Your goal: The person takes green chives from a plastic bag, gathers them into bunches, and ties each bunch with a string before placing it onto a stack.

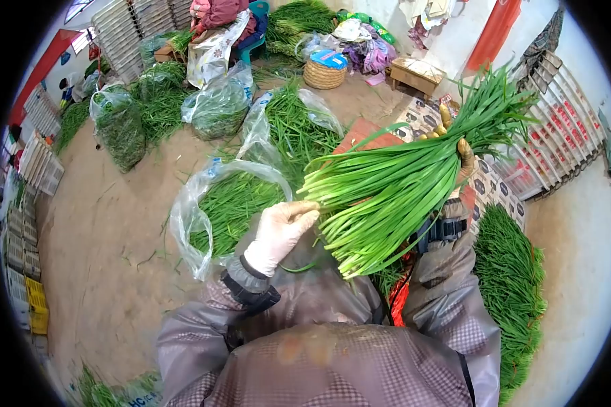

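A large bunch of garlic chives (394, 197) is spread out in front of me, pale stalk ends toward me and green leaves pointing up and right. My right hand (466, 161), in a stained glove, is wrapped round the bunch near its middle; part of the hand is hidden behind the leaves. My left hand (282, 230), in a white glove, is closed in a pinch on the stalk ends at the left edge of the bunch. Beside that hand lies an open clear plastic bag (191, 224) with loose chives inside.
Another bag of chives (299, 129) lies beyond. Stacked chives (509, 292) line my right side. A patterned surface (499, 193), a wooden stool (417, 74), a woven basket (324, 73) and white slatted crates (557, 129) stand around. A seated person (224, 15) is at the back.
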A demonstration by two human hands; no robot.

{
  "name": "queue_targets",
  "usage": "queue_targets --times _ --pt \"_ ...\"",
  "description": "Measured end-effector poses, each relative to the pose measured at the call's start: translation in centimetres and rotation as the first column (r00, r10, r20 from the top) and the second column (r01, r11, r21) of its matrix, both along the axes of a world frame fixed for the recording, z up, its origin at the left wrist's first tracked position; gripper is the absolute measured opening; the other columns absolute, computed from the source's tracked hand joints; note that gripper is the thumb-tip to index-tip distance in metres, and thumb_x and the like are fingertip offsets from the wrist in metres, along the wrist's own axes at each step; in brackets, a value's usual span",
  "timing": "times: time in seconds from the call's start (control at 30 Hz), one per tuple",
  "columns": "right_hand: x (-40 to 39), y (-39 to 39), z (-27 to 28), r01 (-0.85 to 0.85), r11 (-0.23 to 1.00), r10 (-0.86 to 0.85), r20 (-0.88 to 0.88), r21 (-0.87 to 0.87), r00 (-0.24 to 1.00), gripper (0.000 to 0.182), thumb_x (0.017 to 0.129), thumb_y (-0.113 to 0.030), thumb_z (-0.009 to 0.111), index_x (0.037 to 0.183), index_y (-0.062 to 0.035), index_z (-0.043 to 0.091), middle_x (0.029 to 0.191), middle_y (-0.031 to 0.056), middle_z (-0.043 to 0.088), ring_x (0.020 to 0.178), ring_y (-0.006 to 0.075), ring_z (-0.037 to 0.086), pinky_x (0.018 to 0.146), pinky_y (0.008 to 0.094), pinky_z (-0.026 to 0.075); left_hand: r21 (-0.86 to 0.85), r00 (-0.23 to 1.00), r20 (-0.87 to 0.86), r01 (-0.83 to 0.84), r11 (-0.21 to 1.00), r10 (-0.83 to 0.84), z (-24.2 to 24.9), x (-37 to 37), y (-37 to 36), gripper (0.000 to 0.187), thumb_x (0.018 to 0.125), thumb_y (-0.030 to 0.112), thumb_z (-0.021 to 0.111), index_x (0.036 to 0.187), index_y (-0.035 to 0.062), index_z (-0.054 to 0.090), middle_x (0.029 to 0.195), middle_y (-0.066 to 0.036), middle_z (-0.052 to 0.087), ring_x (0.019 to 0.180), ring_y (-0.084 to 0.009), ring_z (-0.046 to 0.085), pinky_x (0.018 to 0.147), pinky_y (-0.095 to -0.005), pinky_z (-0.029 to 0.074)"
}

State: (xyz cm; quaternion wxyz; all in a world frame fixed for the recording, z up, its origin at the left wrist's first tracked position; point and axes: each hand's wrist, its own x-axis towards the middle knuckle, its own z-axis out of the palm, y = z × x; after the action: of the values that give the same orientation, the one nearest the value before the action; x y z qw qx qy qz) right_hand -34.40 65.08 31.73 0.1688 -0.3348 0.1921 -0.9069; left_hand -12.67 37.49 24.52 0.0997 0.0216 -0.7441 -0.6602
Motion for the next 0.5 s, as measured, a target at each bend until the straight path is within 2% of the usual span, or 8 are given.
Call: queue_targets --times 0.07,0.1,0.13,0.17,0.2,0.23,0.4,0.5 --pt "0.7 -0.3 0.3 0.024 1.0 -0.024 0.007 -0.011 1.0 0.075 0.087 -0.024 0.065 0.15 -0.0005 0.03 0.108 0.0107 0.064 0.101 0.0271 0.061 0.097 0.0464 0.048 0.15 0.998 0.052 -0.054 0.987 0.047 0.0 -0.2 0.5 0.028 0.086 0.014 0.074 0.108 -0.0015 0.072 0.098 -0.006 0.072 0.085 -0.0129 0.063 0.081 -0.0264 0.05" --pt "0.8 -0.3 0.3 0.018 1.0 -0.018 0.005 -0.007 1.0 0.075 0.087 -0.023 0.065 0.15 -0.001 0.03 0.109 0.0106 0.064 0.101 0.0271 0.061 0.098 0.0465 0.048 0.226 0.998 0.039 -0.064 0.972 0.057 0.0 -0.3 0.8 0.028 0.086 0.016 0.076 0.108 -0.0015 0.071 0.09 -0.001 0.071 0.077 -0.0066 0.059 0.073 -0.0213 0.048" --pt "1.0 -0.4 0.5 0.011 1.0 -0.011 0.002 -0.004 1.0 0.075 0.087 -0.022 0.065 0.15 -0.0014 0.03 0.109 0.0105 0.063 0.102 0.0272 0.061 0.099 0.0465 0.047 0.353 0.993 0.112 -0.068 0.933 0.03 0.1 -0.3 1.0 0.029 0.086 0.016 0.076 0.108 -0.0013 0.071 0.088 -0.001 0.07 0.076 -0.0056 0.057 0.07 -0.0201 0.047" --pt "1.9 -0.6 1.0 0.12 0.989 -0.123 0.033 0.091 0.992 0.08 0.086 -0.023 0.065 0.151 0.0005 0.025 0.101 0.0052 0.055 0.101 0.0192 0.056 0.101 0.0392 0.043 0.473 0.984 0.179 -0.081 0.877 -0.006 0.5 -0.1 1.2 0.029 0.086 0.017 0.076 0.108 -0.001 0.071 0.086 0.0 0.069 0.074 -0.0047 0.056 0.068 -0.019 0.045" --pt "2.0 -0.7 1.0 0.108 0.99 -0.111 0.032 0.086 0.993 0.08 0.086 -0.023 0.065 0.151 0.0006 0.025 0.101 0.0056 0.055 0.102 0.0198 0.056 0.101 0.0396 0.043 0.584 0.97 0.239 -0.103 0.805 -0.049 0.8 0.0 1.3 0.03 0.086 0.017 0.077 0.109 -0.0008 0.071 0.084 0.001 0.068 0.072 -0.0037 0.055 0.065 -0.0178 0.044" --pt "1.9 -0.7 0.9 0.095 0.992 -0.098 0.03 0.082 0.995 0.08 0.086 -0.023 0.065 0.15 0.0008 0.026 0.102 0.006 0.055 0.102 0.0203 0.056 0.101 0.04 0.044 0.584 0.961 0.265 -0.093 0.806 -0.081 0.6 0.0 1.4 0.032 0.087 0.018 0.076 0.111 -0.0011 0.069 0.082 0.003 0.065 0.066 -0.0018 0.051 0.058 -0.0163 0.038" --pt "1.1 -0.9 0.1 -0.016 1.0 0.016 -0.009 -0.02 1.0 0.077 0.087 -0.024 0.064 0.151 -0.0029 0.027 0.111 0.0094 0.062 0.106 0.0264 0.059 0.104 0.0472 0.043 0.711 0.97 0.198 -0.042 0.702 -0.143 0.6 0.0 1.3 0.027 0.088 0.018 0.073 0.106 -0.0011 0.069 0.078 0.004 0.064 0.057 -0.0015 0.047 0.051 -0.0178 0.034" --pt "1.4 -1.1 0.1 0.026 0.999 -0.026 -0.009 -0.024 1.0 0.076 0.086 -0.026 0.063 0.15 -0.002 0.029 0.106 0.0068 0.058 0.101 0.0231 0.056 0.102 0.0446 0.041 0.717 0.965 0.205 -0.036 0.696 -0.162 0.6 0.3 1.0 0.02 0.087 0.015 0.072 0.1 0.0 0.07 0.07 0.005 0.06 0.052 -0.0011 0.042 0.048 -0.0186 0.03"
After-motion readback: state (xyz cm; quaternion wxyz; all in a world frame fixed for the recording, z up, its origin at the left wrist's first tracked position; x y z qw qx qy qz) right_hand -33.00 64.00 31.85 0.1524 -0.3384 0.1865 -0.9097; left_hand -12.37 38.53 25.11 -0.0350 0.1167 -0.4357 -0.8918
